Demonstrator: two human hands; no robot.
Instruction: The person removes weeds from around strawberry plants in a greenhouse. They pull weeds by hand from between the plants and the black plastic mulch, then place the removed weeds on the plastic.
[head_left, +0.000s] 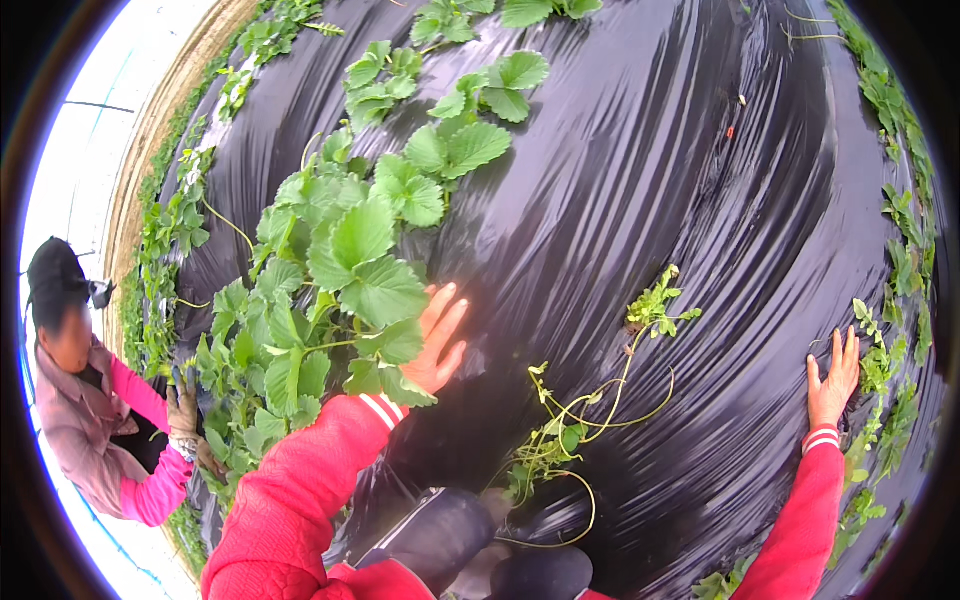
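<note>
My left hand (437, 343) is beside leafy strawberry plants (330, 285), its palm low over or on the black plastic mulch film (570, 187). Leaves cover part of its wrist and thumb side; its fingers are spread, and I see nothing in them. Far to the right, my right hand (834, 381) rests on the film with fingers extended, next to a strip of green weeds (874, 375). Between the hands lie uprooted-looking weeds (547, 450) with long pale stems. A small leafy sprig (655, 307) tops one of those stems.
On the left, a co-worker (90, 420) in a dark cap bends over the plants with gloved hands (184, 412). My knees (450, 525) are at the bottom. More strawberry plants (442, 22) continue at the top. A small red scrap (730, 133) lies on the film.
</note>
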